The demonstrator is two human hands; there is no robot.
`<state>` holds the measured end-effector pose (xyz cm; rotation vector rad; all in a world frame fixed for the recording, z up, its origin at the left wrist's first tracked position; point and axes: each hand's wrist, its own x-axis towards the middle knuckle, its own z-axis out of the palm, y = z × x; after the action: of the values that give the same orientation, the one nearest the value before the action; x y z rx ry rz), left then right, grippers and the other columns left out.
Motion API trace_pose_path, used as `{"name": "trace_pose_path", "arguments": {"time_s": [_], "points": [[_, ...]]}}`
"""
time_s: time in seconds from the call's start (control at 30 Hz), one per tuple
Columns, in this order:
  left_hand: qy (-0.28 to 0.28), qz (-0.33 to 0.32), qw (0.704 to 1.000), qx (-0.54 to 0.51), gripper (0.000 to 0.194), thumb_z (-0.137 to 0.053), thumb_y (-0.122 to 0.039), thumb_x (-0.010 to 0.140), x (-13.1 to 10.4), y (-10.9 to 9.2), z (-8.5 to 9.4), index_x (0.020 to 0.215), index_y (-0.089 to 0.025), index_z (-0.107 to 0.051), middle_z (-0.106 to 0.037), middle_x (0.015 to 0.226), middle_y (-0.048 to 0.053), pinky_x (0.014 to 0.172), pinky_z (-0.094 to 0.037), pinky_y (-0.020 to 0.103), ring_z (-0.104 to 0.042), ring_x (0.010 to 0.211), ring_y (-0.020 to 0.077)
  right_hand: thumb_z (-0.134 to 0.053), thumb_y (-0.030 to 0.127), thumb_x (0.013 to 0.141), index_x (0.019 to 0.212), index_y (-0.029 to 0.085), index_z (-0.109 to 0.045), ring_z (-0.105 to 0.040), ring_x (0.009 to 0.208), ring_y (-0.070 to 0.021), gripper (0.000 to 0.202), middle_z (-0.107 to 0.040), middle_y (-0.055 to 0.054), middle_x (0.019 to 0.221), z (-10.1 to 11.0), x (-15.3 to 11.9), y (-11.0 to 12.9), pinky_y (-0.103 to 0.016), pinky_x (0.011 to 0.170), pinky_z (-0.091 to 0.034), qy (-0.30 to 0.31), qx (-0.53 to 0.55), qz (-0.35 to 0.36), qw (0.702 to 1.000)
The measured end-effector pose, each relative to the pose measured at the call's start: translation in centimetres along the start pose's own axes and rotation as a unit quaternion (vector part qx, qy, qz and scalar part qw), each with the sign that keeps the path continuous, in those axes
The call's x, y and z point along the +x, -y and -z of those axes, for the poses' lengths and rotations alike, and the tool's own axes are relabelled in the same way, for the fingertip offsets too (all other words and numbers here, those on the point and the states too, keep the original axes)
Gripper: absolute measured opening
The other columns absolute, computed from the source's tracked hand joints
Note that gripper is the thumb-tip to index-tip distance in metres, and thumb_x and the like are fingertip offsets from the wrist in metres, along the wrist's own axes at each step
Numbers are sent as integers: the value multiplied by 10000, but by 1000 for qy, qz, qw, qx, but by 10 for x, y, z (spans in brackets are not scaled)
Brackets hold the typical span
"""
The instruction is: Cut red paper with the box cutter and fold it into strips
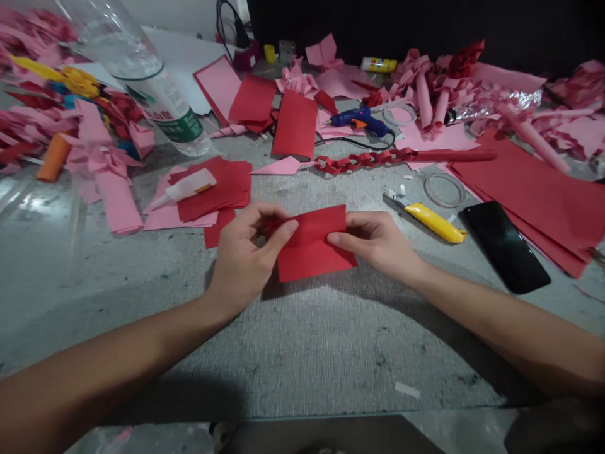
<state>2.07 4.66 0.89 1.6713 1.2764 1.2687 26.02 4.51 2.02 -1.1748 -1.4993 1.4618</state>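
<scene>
Frame centre: one red sheet point(316, 247), pinched by left hand point(246, 253) and right hand point(379, 241), long axis left–right, tilting slightly up rightward.

Dim, cool light falls over the gray surface point(331, 353), seemingly from above and beyond, leaving soft shadows on the near side of both forearms point(486, 315). The held red paper point(314, 252) looks slightly soft. Pale glare streaks the water bottle point(142, 82), which leans outward with wide-angle stretching; the far right sinks into darkness.
</scene>
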Motion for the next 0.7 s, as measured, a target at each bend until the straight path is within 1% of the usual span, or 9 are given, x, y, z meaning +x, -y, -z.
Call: {"name": "trace_pose_path", "arguments": {"time_s": [0.07, 0.17, 0.27, 0.33, 0.4, 0.47, 0.53, 0.57, 0.7], "points": [[-14, -28, 999, 7, 127, -814, -285, 956, 3, 2, 2, 1031, -270, -712, -748, 970, -18, 719, -534, 328, -699, 841, 152, -829, 452, 908, 892, 199, -805, -663, 724, -169, 255, -768, -26, 842, 0, 0, 2, -320, 669, -532, 12, -29, -10, 999], [-48, -131, 989, 47, 289, -857, -253, 914, 5, 2, 5, 1139, -288, -679, -725, 1142, 20, 800, -533, 383, -700, 1043, 206, -804, 435, 915, 842, 183, -786, -619, 709, -159, 264, -734, -20, 803, 0, 1, 2, -310, 650, -475, 20, -74, -12, 997], [-66, -258, 958, 107, 331, -861, -239, 906, 3, -4, 10, 1171, -290, -669, -709, 1212, 45, 949, -564, 463, -676, 1175, 253, -784, 445, 921, 797, 177, -756, -558, 667, -146, 297, -666, -1, 733, 3, 1, 3, -304, 605, -410, 30, -114, -27, 993], [-64, -320, 936, 132, 319, -847, -213, 915, 0, -10, 16, 1175, -285, -677, -729, 1184, 47, 1010, -571, 493, -690, 1146, 252, -773, 461, 930, 799, 171, -762, -518, 635, -137, 318, -632, 7, 699, 6, 0, 8, -306, 585, -369, 49, -140, -40, 988], [-2, -368, 916, 159, 274, -822, -185, 927, -4, -14, 23, 1149, -273, -689, -762, 1122, 40, 945, -589, 457, -718, 1053, 236, -760, 484, 946, 815, 172, -785, -491, 610, -133, 339, -625, 8, 677, 9, -2, 15, -313, 575, -341, 75, -183, -48, 979], [114, -379, 893, 214, 187, -776, -193, 965, -8, -17, 30, 1126, -261, -709, -792, 1134, 50, 895, -590, 435, -747, 1030, 244, -745, 494, 970, 864, 188, -813, -508, 606, -144, 330, -668, -4, 695, 13, -6, 24, -324, 588, -351, 76, -254, -24, 964], [216, -352, 867, 278, 120, -707, -228, 1025, -11, -17, 35, 1138, -254, -736, -796, 1267, 79, 968, -584, 462, -757, 1165, 281, -742, 475, 985, 993, 220, -835, -582, 648, -176, 272, -765, -38, 821, 21, -13, 34, -350, 644, -410, 33, -347, 33, 937], [243, -333, 858, 306, 132, -674, -245, 1050, -11, -17, 35, 1158, -255, -748, -773, 1368, 95, 1052, -563, 499, -727, 1283, 309, -738, 462, 993, 1077, 237, -834, -630, 690, -201, 259, -806, -61, 926, 27, -17, 39, -370, 684, -442, 0, -398, 61, 916], [268, -300, 847, 347, 207, -637, -310, 1080, -8, -18, 30, 1227, -247, -768, -595, 1655, 134, 1254, -415, 633, -519, 1573, 381, -649, 397, 1061, 1247, 251, -800, -752, 1019, -331, 281, -806, -121, 1283, 63, -37, 48, -422, 812, -491, -126, -592, 84, 792]]}}
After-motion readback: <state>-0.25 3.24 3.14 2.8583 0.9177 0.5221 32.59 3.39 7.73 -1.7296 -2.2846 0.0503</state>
